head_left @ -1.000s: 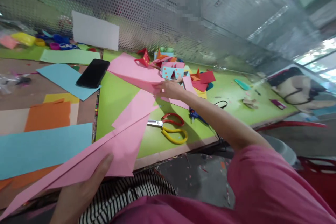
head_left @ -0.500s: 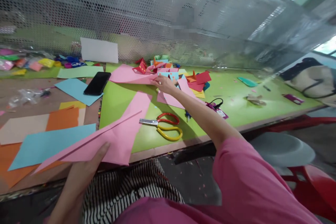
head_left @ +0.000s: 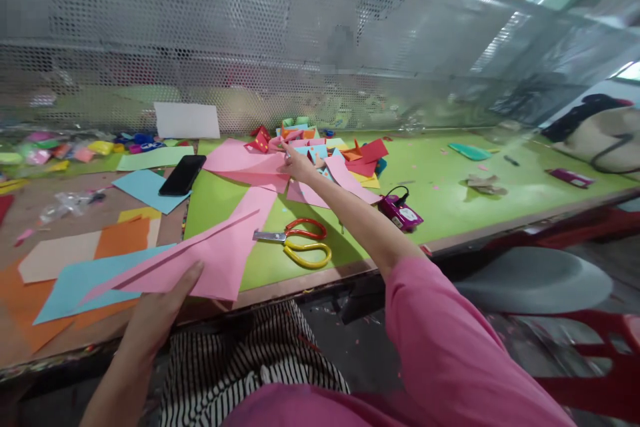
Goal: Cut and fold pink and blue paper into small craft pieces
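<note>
My left hand (head_left: 167, 297) grips a folded pink paper (head_left: 215, 260) by its near edge, thumb on top and the other fingers hidden beneath. Over the green mat, my right hand (head_left: 299, 165) reaches forward with its index finger stretched out. It is at the right end of a second pink sheet (head_left: 235, 157), beside a pile of small folded paper pieces, among them a red spotted one (head_left: 261, 140) and a blue one with dots (head_left: 316, 151). Scissors (head_left: 295, 240) with one red and one yellow handle lie between my arms.
A black phone (head_left: 183, 175) rests on blue paper at the left. Orange paper (head_left: 120, 237) and a blue sheet (head_left: 95, 277) lie nearer. Right of my arm is a purple box (head_left: 401, 212) with a black cable. A perforated screen (head_left: 240, 33) stands behind the table; a grey stool (head_left: 535, 280) is at right.
My right hand has come off the edge of the far pink sheet, which now lies flatter, and its index finger extends toward the pile. My left hand keeps its paper. The view has shifted.
</note>
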`<action>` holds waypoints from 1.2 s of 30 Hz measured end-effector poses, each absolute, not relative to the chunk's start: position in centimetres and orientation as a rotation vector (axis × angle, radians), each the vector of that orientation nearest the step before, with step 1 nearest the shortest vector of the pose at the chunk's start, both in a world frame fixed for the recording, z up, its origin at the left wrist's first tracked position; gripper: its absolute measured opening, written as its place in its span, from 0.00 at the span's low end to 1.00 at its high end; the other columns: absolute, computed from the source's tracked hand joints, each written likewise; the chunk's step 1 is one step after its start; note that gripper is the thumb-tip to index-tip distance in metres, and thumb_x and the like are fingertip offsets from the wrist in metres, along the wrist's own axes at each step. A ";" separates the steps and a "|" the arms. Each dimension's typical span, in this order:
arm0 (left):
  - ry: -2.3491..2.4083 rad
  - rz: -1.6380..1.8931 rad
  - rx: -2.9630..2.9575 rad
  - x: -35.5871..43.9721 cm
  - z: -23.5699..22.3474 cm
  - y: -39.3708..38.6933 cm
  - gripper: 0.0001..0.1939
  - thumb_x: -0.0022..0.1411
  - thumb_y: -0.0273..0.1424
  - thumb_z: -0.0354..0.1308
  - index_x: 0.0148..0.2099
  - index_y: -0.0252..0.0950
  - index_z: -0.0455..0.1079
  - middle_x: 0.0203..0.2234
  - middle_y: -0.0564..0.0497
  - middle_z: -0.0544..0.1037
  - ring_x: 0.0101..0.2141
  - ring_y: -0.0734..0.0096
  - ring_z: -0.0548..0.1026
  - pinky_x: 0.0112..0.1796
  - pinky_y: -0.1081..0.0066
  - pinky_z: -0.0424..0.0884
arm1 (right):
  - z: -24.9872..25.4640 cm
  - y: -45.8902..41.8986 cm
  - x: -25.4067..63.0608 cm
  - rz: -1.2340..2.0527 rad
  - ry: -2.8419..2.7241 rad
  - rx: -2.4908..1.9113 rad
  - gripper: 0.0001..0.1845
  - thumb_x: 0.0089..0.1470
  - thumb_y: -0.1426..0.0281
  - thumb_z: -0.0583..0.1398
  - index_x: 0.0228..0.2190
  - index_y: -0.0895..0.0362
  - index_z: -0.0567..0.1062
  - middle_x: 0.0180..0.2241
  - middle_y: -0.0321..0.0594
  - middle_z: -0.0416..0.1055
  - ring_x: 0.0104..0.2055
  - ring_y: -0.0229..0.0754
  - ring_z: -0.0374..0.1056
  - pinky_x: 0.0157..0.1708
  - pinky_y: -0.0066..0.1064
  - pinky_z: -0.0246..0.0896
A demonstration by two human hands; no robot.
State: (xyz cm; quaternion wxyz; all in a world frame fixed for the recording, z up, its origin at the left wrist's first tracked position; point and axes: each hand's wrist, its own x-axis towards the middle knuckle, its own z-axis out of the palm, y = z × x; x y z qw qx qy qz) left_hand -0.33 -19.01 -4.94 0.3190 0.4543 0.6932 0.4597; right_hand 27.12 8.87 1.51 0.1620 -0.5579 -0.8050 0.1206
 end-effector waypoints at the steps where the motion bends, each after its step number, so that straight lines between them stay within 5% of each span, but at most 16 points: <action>1: 1.822 1.234 1.116 0.1 -4.4 -18.7 0.17 0.55 0.46 0.66 0.42 0.43 0.82 0.45 0.44 0.84 0.56 0.40 0.76 0.60 0.46 0.68 | 1.8 8.5 27.1 0.342 -2.305 -1.583 0.45 0.55 0.71 0.64 0.69 0.62 0.55 0.47 0.49 0.79 0.49 0.49 0.74 0.50 0.36 0.65; 5: 1.672 1.434 0.988 1.6 -2.6 -16.6 0.16 0.50 0.42 0.69 0.40 0.42 0.80 0.48 0.46 0.82 0.60 0.44 0.73 0.60 0.51 0.70 | 3.3 4.3 27.7 0.314 -2.360 -1.351 0.41 0.60 0.65 0.63 0.69 0.58 0.57 0.63 0.54 0.67 0.63 0.52 0.64 0.59 0.42 0.60; 8: 1.471 1.574 0.816 2.5 -1.4 -14.6 0.16 0.47 0.42 0.70 0.37 0.40 0.77 0.39 0.48 0.83 0.47 0.50 0.81 0.44 0.56 0.81 | 2.7 -1.2 28.6 0.457 -2.468 -1.226 0.30 0.68 0.60 0.55 0.66 0.56 0.63 0.56 0.53 0.74 0.53 0.49 0.73 0.54 0.43 0.66; 11: 1.281 1.629 0.618 3.1 -0.4 -13.4 0.19 0.41 0.38 0.75 0.34 0.37 0.75 0.31 0.53 0.81 0.34 0.62 0.81 0.37 0.63 0.81 | 0.3 -6.5 29.7 0.355 -2.772 -1.147 0.34 0.60 0.53 0.63 0.63 0.55 0.69 0.62 0.55 0.69 0.61 0.59 0.66 0.60 0.52 0.59; 18: 1.118 1.660 0.626 3.1 0.1 -13.3 0.18 0.42 0.35 0.76 0.36 0.35 0.77 0.29 0.54 0.80 0.28 0.70 0.77 0.26 0.72 0.75 | -2.7 -7.8 33.3 0.080 -2.709 -1.237 0.24 0.60 0.65 0.58 0.57 0.57 0.75 0.52 0.52 0.76 0.54 0.58 0.69 0.54 0.51 0.63; 23: 1.069 1.648 0.644 2.8 -0.2 -13.2 0.20 0.42 0.35 0.77 0.37 0.35 0.77 0.34 0.52 0.82 0.36 0.65 0.80 0.35 0.69 0.79 | -1.2 -6.0 33.1 -0.239 -2.462 -1.284 0.26 0.64 0.65 0.57 0.61 0.59 0.70 0.56 0.57 0.73 0.56 0.60 0.69 0.53 0.52 0.66; 27: 1.064 1.484 0.700 3.4 -0.3 -13.3 0.19 0.44 0.37 0.76 0.37 0.34 0.78 0.31 0.50 0.82 0.34 0.61 0.80 0.34 0.66 0.78 | -0.2 -7.3 29.3 -0.464 -2.323 -0.853 0.32 0.64 0.68 0.60 0.67 0.44 0.60 0.64 0.45 0.66 0.64 0.54 0.62 0.62 0.50 0.59; 30: 1.049 1.394 0.808 3.6 -0.7 -13.6 0.21 0.47 0.39 0.75 0.41 0.34 0.79 0.35 0.47 0.84 0.38 0.58 0.81 0.38 0.65 0.78 | -0.3 -8.0 26.9 -0.629 -2.264 -0.581 0.32 0.62 0.72 0.63 0.62 0.33 0.65 0.61 0.33 0.69 0.63 0.48 0.62 0.64 0.47 0.53; 36: 1.218 1.335 1.007 2.7 -2.6 -14.2 0.28 0.48 0.43 0.75 0.48 0.34 0.78 0.45 0.42 0.83 0.50 0.48 0.79 0.51 0.56 0.77 | -0.5 -8.0 25.7 -0.513 -2.079 -0.453 0.19 0.62 0.70 0.64 0.51 0.38 0.74 0.51 0.30 0.77 0.52 0.43 0.67 0.55 0.39 0.59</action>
